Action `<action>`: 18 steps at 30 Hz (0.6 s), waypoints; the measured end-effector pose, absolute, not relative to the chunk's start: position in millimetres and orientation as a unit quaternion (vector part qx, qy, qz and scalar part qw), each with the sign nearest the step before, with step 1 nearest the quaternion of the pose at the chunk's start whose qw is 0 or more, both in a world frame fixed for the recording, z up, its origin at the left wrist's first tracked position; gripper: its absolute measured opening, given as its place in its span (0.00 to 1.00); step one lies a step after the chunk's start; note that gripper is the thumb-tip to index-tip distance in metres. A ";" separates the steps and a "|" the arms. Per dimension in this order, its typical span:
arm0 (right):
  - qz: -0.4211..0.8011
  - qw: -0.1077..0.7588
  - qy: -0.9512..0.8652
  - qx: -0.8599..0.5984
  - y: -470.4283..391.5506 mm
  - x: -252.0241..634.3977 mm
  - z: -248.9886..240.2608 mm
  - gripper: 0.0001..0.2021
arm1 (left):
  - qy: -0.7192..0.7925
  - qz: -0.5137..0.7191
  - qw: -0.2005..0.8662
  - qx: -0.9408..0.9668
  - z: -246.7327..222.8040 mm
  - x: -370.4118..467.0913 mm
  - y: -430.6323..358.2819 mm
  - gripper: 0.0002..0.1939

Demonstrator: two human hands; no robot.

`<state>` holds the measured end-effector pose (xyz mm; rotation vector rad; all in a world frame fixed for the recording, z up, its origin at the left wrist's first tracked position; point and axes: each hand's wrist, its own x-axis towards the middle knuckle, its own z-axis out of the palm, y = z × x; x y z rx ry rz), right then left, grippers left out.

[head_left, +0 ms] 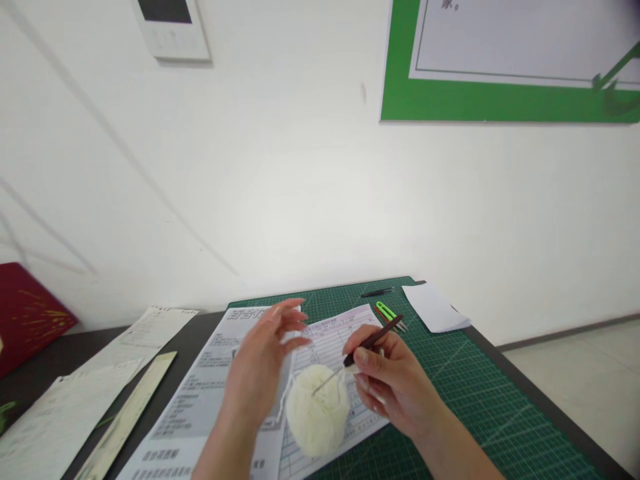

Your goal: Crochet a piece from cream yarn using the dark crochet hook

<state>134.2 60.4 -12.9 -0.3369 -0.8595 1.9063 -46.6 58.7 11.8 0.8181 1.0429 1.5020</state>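
My right hand [395, 373] grips a crochet hook [385, 331] by its dark handle, with the thin metal shaft pointing down to the left across the yarn ball. Some pale yarn shows at the fingers of this hand. The cream ball of yarn [320, 420] sits on the papers between my hands, and a loose strand hangs along its left side. Left of the ball, my left hand [263, 353] is raised over the sheets with its fingers apart and nothing visible in it.
Beneath lie a printed sheet [193, 387] and a lined form [345, 321] on a green cutting mat [465, 380]. Green-handled snips [387, 310], a slim black tool [376, 292] and white paper [435, 308] lie at the back right. Leftward are a pale strip [133, 413] and handwritten sheets [80, 393].
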 end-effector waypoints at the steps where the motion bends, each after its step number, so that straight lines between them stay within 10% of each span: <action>1: 0.783 0.493 -0.355 -0.137 60.4 133.5 -13.4 0.06 | 0.392 0.610 0.599 0.340 13.8 -32.7 55.0 0.20; 12: 0.803 0.469 -0.341 -0.135 57.5 130.3 -17.0 0.07 | 0.023 0.652 0.734 0.189 6.3 -25.4 50.0 0.06; 18: 0.815 0.460 -0.330 -0.125 58.3 128.7 -19.4 0.07 | 0.215 0.724 0.511 0.411 9.2 -27.5 49.2 0.18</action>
